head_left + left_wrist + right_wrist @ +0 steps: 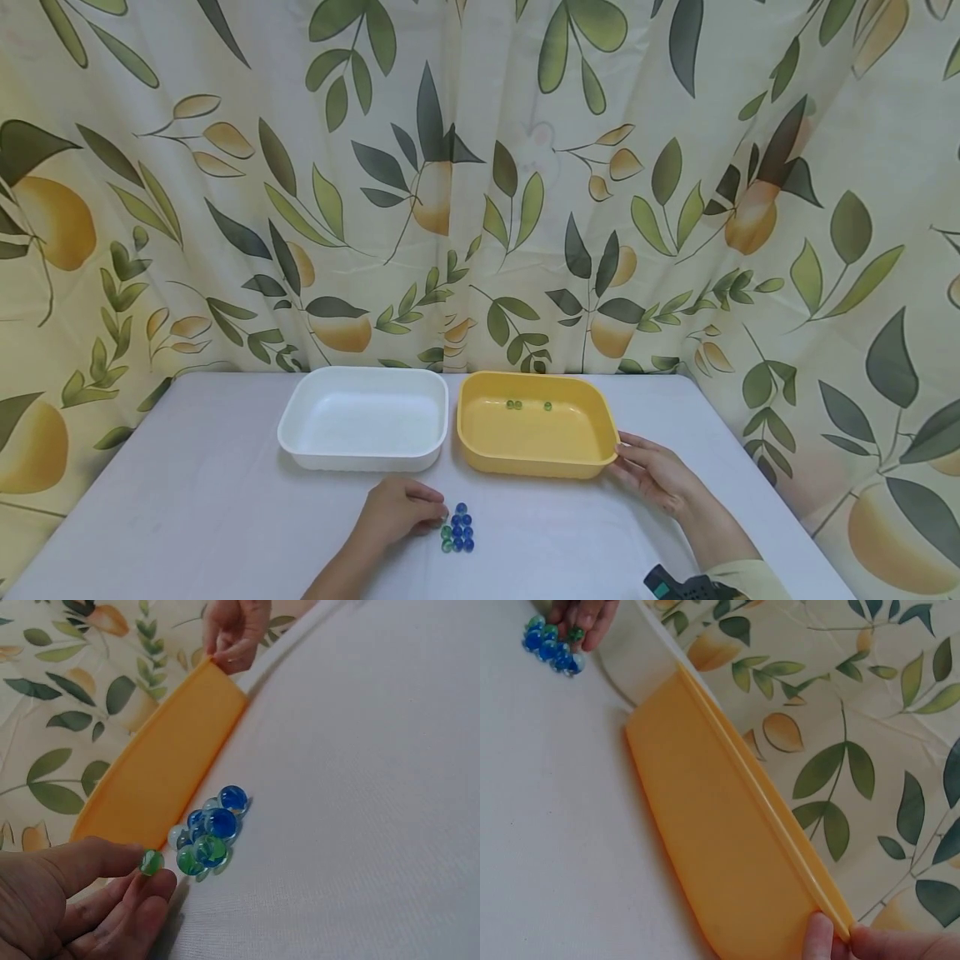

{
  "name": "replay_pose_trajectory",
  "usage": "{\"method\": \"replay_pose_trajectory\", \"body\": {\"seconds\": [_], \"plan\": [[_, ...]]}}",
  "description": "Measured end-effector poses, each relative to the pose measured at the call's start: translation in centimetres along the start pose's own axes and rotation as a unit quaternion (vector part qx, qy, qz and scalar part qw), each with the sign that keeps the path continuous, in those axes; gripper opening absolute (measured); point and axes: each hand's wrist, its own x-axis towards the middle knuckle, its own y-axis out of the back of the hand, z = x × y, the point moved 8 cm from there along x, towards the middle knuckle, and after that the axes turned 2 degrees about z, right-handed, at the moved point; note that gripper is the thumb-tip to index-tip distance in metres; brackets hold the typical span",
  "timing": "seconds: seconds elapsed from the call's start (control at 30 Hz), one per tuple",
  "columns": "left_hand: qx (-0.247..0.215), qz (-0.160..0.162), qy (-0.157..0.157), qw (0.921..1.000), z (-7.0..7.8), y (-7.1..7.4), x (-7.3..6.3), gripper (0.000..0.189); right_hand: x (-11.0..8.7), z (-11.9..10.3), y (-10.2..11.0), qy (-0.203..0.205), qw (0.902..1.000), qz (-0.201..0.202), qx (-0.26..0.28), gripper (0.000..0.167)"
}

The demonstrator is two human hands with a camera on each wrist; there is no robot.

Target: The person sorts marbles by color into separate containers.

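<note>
My left hand (397, 512) pinches a green glass marble (151, 862) between thumb and fingertips, just left of a cluster of marbles on the white cloth. Blue marbles (457, 543) make up most of that cluster, with a couple of green ones (447, 546) along its left side. At the right end of the yellow tray (536, 446), my right hand (660, 479) grips the rim between thumb and fingers. Three green marbles (518, 405) lie in the tray toward its far side.
A white tray (363, 425) stands left of the yellow one, a narrow gap apart. Both sit near the far edge of the table (225, 500), which is covered in white cloth. Behind it hangs a leaf-and-fruit patterned curtain (480, 208). A dark device (686, 583) is on my right wrist.
</note>
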Motion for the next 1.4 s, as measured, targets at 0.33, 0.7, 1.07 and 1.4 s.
{"method": "replay_pose_trajectory", "body": {"seconds": [0.33,0.7,1.07,1.4], "plan": [[-0.046,-0.009,0.041,0.9981,-0.2,-0.1,0.5,0.024,0.1,-0.1,-0.1,0.003,1.0000,-0.007,0.004,0.071],[-0.078,-0.017,0.024,0.9965,1.7,0.1,1.1,0.030,0.1,-0.1,0.0,0.003,1.0000,-0.005,-0.002,0.069],[-0.109,-0.003,0.037,0.9934,4.2,0.7,1.7,0.029,0.1,-0.3,-0.2,0.008,0.9998,-0.014,-0.006,0.069],[-0.128,0.032,0.035,0.9907,5.7,1.3,2.3,0.031,0.0,-0.2,-0.2,0.005,0.9998,-0.017,-0.004,0.069]]}}
